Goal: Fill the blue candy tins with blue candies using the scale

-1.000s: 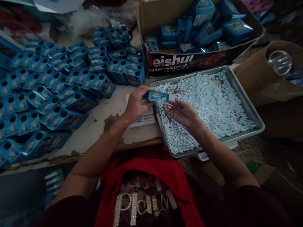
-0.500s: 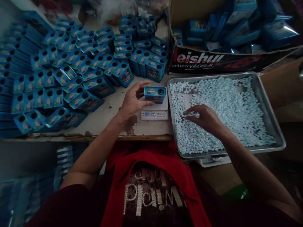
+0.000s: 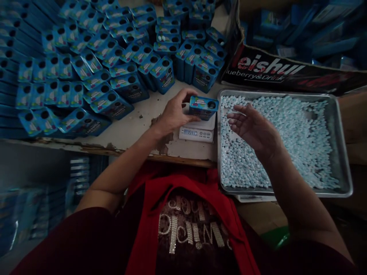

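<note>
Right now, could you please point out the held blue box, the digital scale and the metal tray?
Blue box [image 3: 203, 104]: head view, its labelled top.
Digital scale [image 3: 197, 135]: head view, its front panel.
Metal tray [image 3: 345, 152]: head view, its right-hand rim.

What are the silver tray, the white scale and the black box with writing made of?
Tray: probably metal, since it's grey with a soft sheen along the rim. Scale: looks like hard, smooth white plastic, moulded around its display. Box: likely printed cardboard, given the brownish, ragged edge; finish hard to judge.
</note>
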A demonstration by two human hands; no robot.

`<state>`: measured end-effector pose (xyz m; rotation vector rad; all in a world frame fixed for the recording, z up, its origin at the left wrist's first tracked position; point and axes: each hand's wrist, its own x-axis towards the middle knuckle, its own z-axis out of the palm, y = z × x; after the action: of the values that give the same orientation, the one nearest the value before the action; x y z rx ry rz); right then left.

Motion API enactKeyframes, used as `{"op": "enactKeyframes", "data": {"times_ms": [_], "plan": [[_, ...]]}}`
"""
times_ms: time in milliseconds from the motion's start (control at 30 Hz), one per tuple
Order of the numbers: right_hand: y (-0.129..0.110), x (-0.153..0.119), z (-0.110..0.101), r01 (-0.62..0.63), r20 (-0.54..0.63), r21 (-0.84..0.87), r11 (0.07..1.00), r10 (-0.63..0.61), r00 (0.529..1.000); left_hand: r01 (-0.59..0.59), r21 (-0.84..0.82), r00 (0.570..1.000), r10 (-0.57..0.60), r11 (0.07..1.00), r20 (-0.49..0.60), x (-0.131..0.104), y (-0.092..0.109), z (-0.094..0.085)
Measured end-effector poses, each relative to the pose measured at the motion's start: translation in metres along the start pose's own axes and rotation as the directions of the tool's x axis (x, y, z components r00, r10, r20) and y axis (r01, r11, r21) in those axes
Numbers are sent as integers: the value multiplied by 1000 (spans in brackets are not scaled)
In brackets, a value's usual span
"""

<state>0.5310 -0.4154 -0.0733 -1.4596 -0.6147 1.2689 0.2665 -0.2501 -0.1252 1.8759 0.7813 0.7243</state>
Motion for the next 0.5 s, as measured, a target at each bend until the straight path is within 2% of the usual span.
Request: {"op": "enactKeyframes", "data": {"times_ms": [67,167,233,300,333,400,500], "plan": [[2,3,3,-32,23,23,999,31,999,-47,22,999,47,999,13,3,12,7],[9,1,5,-59,37,97,994,56,998,-225,199,972,204,954,120,9,55,18],[15,-4,6,-54,9,179,982,53,999,-382,312,915,308,870,262,13,87,29],[22,-9,8,-31,-48,277,960,46,998,-511,341,841,377,789,387,17,107,42],[24,-11,10,-22,-79,329,944,50,996,-547,339,816,397,765,421,20,109,47],[27,-14,13,-40,-119,434,900,101,988,-571,313,801,430,759,417,27,101,54],[25,-16,15,-121,-113,554,824,218,969,-541,154,829,493,827,265,36,66,52]]}}
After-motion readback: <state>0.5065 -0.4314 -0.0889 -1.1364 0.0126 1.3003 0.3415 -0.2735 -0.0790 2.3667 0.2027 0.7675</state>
